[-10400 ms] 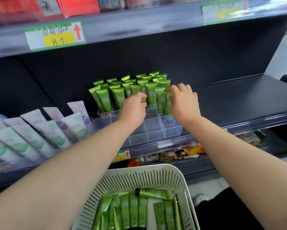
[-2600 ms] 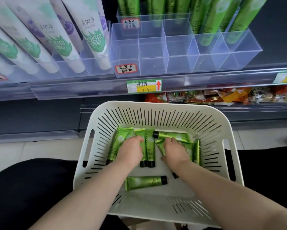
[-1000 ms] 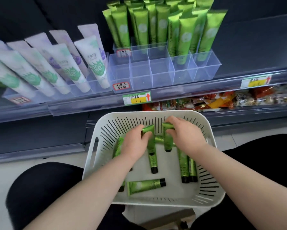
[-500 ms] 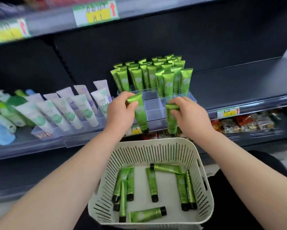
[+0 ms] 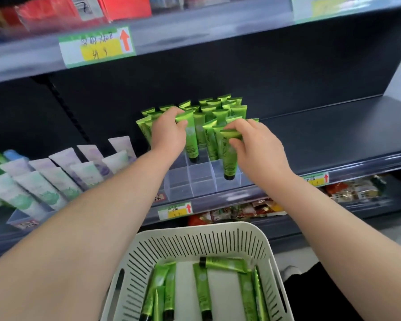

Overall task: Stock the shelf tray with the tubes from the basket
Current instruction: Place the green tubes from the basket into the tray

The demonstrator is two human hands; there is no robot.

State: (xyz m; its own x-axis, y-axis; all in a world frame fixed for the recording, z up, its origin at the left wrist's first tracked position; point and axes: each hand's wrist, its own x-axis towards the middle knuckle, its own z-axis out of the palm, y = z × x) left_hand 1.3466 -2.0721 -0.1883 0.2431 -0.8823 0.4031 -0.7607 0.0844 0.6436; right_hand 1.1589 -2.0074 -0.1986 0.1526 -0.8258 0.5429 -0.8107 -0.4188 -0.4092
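At the clear divided tray (image 5: 202, 181) on the dark middle shelf (image 5: 322, 135): holds one green tube in each hand, both cap down. Left hand (image 5: 168, 133) curled, pinching the crimped top of the left-hand tube (image 5: 191, 140) between thumb and fingers; black cap low among the cells just behind the front row, touching a cell floor or not, cannot tell. Right hand (image 5: 257, 147) pinching the crimp of the right-hand tube (image 5: 229, 158) the same way, cap at about rim height over a front cell near the tray's right end.

Room to move: open cells along the front row, parted by thin clear walls. Packed standing tubes (image 5: 218, 112) close behind the fingers. Leaning pale tubes (image 5: 44, 186) in a neighbouring tray just to the left. Flat shelf board running on to the right. Upper shelf edge well above both hands.

Counts: two tubes in hand. Eight basket tubes (image 5: 202, 290) lying flat in the basket (image 5: 218, 239), most lengthwise, one crosswise at the far end, some cut off by the frame's bottom edge. Standing tubes too overlapped for an exact count. Roughly ten pale tubes. Three price tags (image 5: 97, 46) with red arrows on the shelf fronts, a fourth blurred at top right.

Setting: shop shelving with a dark back panel (image 5: 241, 66) and clear strips along the shelf edges. Red packs (image 5: 56, 12) on the shelf above, snack packets (image 5: 241, 210) on the shelf below. White slotted basket nearest the person, under both forearms.
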